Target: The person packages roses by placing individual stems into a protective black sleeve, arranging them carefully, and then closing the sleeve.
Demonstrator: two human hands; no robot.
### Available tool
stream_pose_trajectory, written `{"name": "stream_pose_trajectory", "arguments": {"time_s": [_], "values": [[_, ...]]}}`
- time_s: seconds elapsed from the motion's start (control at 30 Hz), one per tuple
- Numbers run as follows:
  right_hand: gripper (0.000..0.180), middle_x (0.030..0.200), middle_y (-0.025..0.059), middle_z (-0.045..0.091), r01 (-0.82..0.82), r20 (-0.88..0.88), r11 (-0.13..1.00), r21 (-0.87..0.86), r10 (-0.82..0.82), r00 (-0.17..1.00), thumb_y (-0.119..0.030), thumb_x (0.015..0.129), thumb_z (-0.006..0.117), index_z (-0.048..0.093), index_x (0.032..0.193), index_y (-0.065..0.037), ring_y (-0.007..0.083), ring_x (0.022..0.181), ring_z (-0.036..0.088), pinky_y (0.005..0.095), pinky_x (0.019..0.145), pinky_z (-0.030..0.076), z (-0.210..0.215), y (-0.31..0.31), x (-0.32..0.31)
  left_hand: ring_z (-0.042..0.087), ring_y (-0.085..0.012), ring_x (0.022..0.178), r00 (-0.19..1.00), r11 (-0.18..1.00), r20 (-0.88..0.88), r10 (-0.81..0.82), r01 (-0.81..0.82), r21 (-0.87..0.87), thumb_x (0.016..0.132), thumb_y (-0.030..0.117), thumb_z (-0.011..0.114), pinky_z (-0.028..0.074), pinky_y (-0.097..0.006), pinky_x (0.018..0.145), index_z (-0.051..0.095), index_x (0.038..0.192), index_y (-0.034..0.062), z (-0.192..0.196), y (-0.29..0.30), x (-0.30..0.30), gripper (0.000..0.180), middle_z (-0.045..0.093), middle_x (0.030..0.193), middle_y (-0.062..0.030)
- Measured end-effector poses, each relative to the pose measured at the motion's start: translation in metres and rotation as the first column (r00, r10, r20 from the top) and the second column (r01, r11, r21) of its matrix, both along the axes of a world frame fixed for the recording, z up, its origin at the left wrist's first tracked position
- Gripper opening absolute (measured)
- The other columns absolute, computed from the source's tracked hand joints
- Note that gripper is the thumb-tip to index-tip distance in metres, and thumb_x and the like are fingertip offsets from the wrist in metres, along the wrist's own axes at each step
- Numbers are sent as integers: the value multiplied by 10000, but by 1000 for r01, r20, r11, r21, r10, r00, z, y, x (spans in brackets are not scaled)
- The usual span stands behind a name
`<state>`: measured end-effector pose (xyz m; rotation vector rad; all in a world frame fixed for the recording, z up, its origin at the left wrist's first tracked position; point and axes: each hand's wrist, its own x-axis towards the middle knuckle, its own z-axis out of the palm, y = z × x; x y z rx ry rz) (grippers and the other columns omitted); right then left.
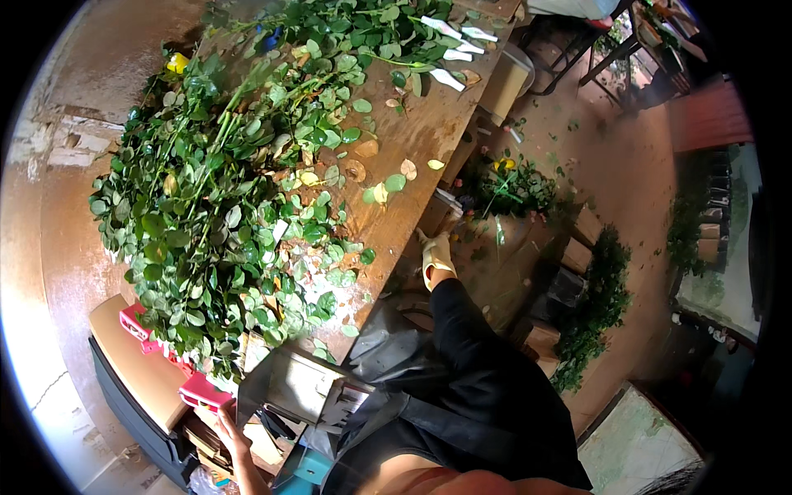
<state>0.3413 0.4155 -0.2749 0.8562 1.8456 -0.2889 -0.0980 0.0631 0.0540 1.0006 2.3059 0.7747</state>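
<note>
Grip unclear: left hand [233,437] reaches into clutter by the pink box [205,389], below the stem pile [223,190] heaped on the table [421,132].

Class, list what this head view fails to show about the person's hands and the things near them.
- Left hand: fingertips hidden among the clutter under the table; any hold is unclear.
- Right hand: no hand shows beyond the dark clothing.
- Pink crate: mostly covered by the leafy stems.
- White tags: too small to read.
</note>
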Motion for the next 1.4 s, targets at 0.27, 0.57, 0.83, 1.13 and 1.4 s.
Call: {"name": "stream_pose_trajectory", "arguments": {"time_s": [0.27, 0.57, 0.83, 1.13, 1.4], "values": [[413, 1333, 141, 425, 925, -424, 327, -194, -878, 221, -338, 1077, 490, 405, 1363, -51, 292, 1191, 449, 383, 995, 415, -52, -9, -19, 720, -252, 812, 994, 981, -92, 61, -77, -176, 1109, 423, 299, 551, -374, 804, 712, 1099, -62, 6, -27, 7, 637, 738, 863, -165], [310, 955, 157, 666, 465, -196, 124, -876, -975, -109, -302, 1064, 552, 635, 1082, -4, 267, 828, 662, 358, 764, 543, 15, -46, 33, 708, -355, 892, 955, 926, -273, -117, 6, -379, 1056, 363, 423, 550, -427, 811, 712, 1059, 81, 32, 16, 23, 404, 729, 950, -166], [305, 705, 97, 742, 506, -472, 659, -556, -752, 460, -291, 1006, 631, 754, 997, -12, 155, 622, 697, 285, 636, 551, 347, -59, -43, 718, -282, 845, 978, 993, -177, 114, -106, 59, 974, 301, 645, 557, -390, 765, 733, 1058, 41, 14, 4, 27, 287, 732, 896, -145], [578, 1255, 235, 686, -605, -895, 774, -186, 121, 430, -439, 942, 644, 614, 1387, -69, 386, 1182, 654, 433, 1018, 501, 438, -194, -212, 613, -254, 997, 728, 645, -155, 668, -461, 609, 930, 211, 715, 518, -385, 860, 652, 1172, 49, -29, -48, -54, 298, 582, 1093, -134], [613, 1215, 217, 689, -695, -647, 667, -269, 409, 643, -466, 1000, 575, 438, 1537, -202, 425, 1111, 656, 529, 940, 522, 367, -230, -233, 490, -379, 1274, -174, 286, -663, 728, -802, 524, 869, 261, 757, 451, -525, 1037, 586, 1250, 94, 3, -293, -270, 450, 480, 1387, -157]]}}
